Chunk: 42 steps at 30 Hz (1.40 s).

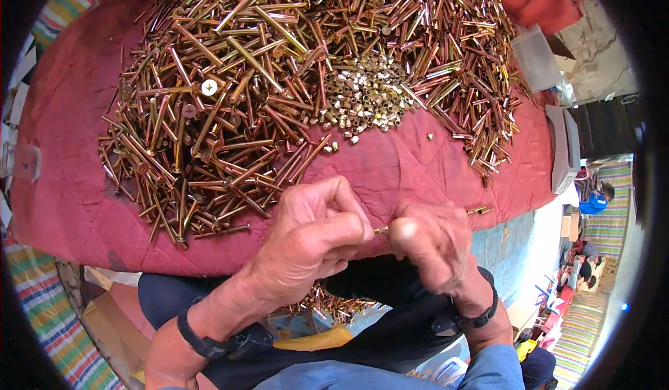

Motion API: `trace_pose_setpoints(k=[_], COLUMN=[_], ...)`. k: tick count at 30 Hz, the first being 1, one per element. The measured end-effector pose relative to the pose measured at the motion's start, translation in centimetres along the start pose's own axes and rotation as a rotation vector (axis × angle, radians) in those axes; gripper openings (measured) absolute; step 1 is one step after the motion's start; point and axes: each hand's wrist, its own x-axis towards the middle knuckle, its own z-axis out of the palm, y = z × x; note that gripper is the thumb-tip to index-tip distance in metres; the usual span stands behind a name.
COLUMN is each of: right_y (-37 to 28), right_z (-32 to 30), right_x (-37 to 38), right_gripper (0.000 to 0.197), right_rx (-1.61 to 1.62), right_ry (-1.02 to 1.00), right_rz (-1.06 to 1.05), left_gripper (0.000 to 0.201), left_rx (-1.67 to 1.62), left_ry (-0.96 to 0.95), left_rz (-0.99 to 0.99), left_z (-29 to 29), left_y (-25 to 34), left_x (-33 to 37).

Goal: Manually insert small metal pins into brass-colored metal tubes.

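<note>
My left hand [317, 233] is closed in a pinch, its thumb and finger turned toward the right hand. Facing it, my right hand [435, 243] is also closed and partly blurred. Between the fingertips shows the short end of a gold-coloured metal piece [381, 230]; the fingers cover the rest. Beyond my left hand lies a big heap of long coppery bolts [209, 139], some with flat cross-slotted heads. A smaller pile of short shiny metal sleeves [369, 94] sits mid-table. To its right are many slim coppery rods [460, 62]. Another gold piece [479, 210] shows just past my right hand.
Red quilted cloth [418, 163] covers the work surface. At the right edge stand a clear plastic box [536, 59] and a grey-white device [563, 149]. More metal pieces [334, 305] lie below, between my legs. Another person [596, 198] in blue is far off at right.
</note>
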Motion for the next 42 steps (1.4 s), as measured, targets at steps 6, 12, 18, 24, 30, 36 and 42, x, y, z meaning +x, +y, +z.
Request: trace_pose_setpoints(k=[6, 12, 18, 24, 30, 36, 42], right_y=[-0.7, -0.5, -0.7, -0.4, -1.1, -0.4, 7.2], right_z=[-0.4, -0.4, -0.9, 0.0, 0.6, -1.4, -5.1], right_x=[0.9, 1.0, 0.2, 1.1, 1.0, -0.3, 1.0], right_gripper=[0.012, 0.026, 0.017, 0.021, 0.016, 0.009, 0.020], right_rx=[0.175, -0.053, 0.005, -0.050, -0.065, -0.013, -0.615], right_ry=[0.181, 0.125, -0.041, 0.160, 0.095, -0.035, 0.508], right_rz=[0.108, -0.121, 0.083, -0.123, 0.011, 0.024, 0.092], left_gripper=[0.014, 0.012, 0.013, 0.013, 0.012, 0.009, 0.017], left_rx=[-0.085, -0.101, -0.088, -0.109, -0.108, -0.113, 1.671], left_ry=[0.028, 0.015, -0.022, 0.007, -0.027, -0.196, 0.330], left_rz=[-0.030, -0.079, -0.081, -0.106, -0.145, -0.301, 0.986], left_z=[-0.1, -0.1, 0.0, 0.0, 0.1, -0.9, -0.9], left_y=[0.6, 0.5, 0.3, 0.6, 0.7, 1.0, 1.8], left_x=[0.1, 0.0, 0.0, 0.0, -0.1, 0.0, 0.2])
